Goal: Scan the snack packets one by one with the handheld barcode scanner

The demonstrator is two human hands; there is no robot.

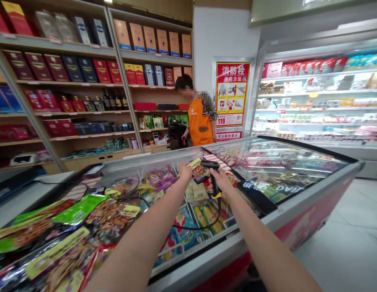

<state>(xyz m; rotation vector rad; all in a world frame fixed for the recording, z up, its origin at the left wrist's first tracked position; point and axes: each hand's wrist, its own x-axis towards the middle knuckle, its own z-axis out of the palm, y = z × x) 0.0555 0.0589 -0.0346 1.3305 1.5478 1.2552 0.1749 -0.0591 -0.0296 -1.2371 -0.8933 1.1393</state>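
Note:
Both my arms reach forward over a glass-topped chest freezer point(267, 221). My left hand point(185, 172) is closed on the edge of a small snack packet point(201, 172) with a yellow label and dark printing. My right hand point(219, 178) is wrapped round the handle of a black and yellow barcode scanner point(214, 183). The scanner's head is level with the packet, close to its right side. From the handle's lower end a black cable point(203, 228) loops down and away to the left. Frozen goods in several colours lie under the glass below my hands.
At the left front lie several snack bags point(110, 217), one bright green. A black panel point(257, 196) with white lettering rests on the freezer's right part. Beyond the freezer stands a person in an orange apron point(200, 121). Boxed goods fill the shelves point(85, 83); a lit display cooler point(316, 109) stands right.

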